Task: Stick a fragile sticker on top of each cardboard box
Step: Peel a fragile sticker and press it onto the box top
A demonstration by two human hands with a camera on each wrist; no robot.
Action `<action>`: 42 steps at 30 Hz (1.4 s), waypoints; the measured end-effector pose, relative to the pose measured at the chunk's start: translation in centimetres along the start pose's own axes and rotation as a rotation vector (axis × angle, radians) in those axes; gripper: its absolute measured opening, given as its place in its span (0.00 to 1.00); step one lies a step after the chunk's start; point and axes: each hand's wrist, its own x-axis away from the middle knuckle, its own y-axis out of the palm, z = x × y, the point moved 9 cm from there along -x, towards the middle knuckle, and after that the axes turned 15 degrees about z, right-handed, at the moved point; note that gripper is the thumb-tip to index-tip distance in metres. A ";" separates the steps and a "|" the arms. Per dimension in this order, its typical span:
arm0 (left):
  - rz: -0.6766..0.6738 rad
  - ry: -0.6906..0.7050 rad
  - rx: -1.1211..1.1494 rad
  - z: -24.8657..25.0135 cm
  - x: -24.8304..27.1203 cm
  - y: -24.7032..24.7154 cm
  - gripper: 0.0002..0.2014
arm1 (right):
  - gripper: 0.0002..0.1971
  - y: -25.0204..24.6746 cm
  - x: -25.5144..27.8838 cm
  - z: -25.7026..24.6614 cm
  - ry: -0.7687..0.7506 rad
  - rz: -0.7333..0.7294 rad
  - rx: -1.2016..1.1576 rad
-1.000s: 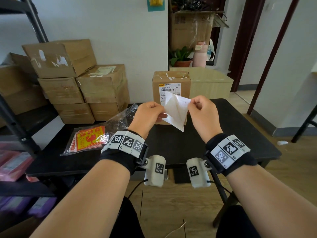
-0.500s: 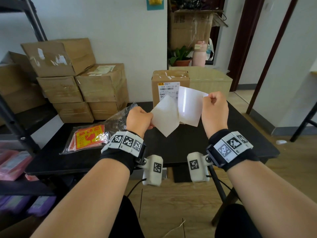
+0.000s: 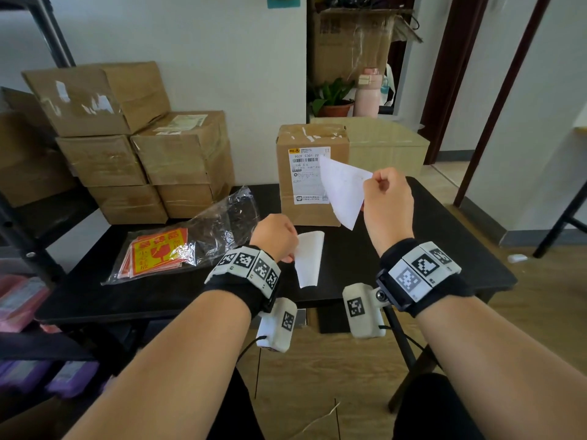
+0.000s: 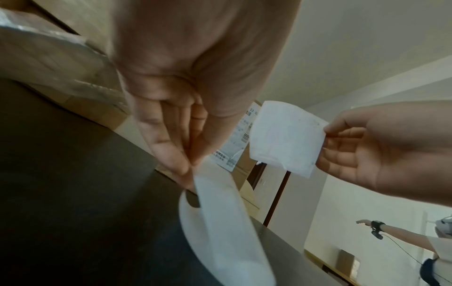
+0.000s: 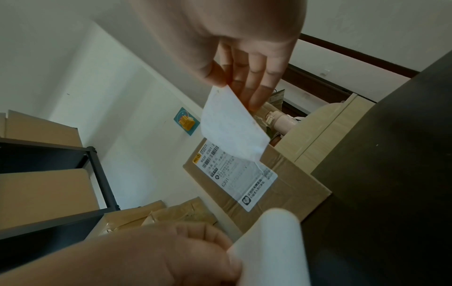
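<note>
A tall cardboard box (image 3: 309,136) with a shipping label stands at the back of the black table (image 3: 438,246). My right hand (image 3: 370,181) pinches the corner of a peeled sticker (image 3: 344,192), held up in front of the box with its white back toward me. In the right wrist view the sticker (image 5: 232,127) hangs from thumb and fingers above the box (image 5: 288,185). My left hand (image 3: 293,249) is lower, near the table, pinching the curled white backing paper (image 3: 309,258). The left wrist view shows the backing (image 4: 220,222) apart from the sticker (image 4: 286,139).
A clear bag of red-and-yellow fragile stickers (image 3: 158,252) lies on the table's left. Several cardboard boxes (image 3: 143,147) are stacked behind it. A black shelf (image 3: 19,217) stands far left, a pale wooden cabinet (image 3: 387,147) behind the table. Another person's arm (image 4: 391,234) shows far right.
The two sheets, joined a second ago, have come fully apart. My left hand dropped toward the table with the backing; my right hand stayed up with the sticker.
</note>
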 end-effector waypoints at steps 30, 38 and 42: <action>0.161 0.427 0.386 7.8 0.9 -4.3 0.10 | 0.05 1.9 0.0 -1.2 -0.049 -0.077 -0.092; 0.223 0.414 0.368 7.7 1.9 -5.4 0.20 | 0.05 3.2 1.8 -2.2 -0.007 -0.226 -0.145; 0.245 0.388 0.395 7.3 1.7 -6.2 0.14 | 0.07 3.6 2.4 -2.4 0.021 -0.291 -0.177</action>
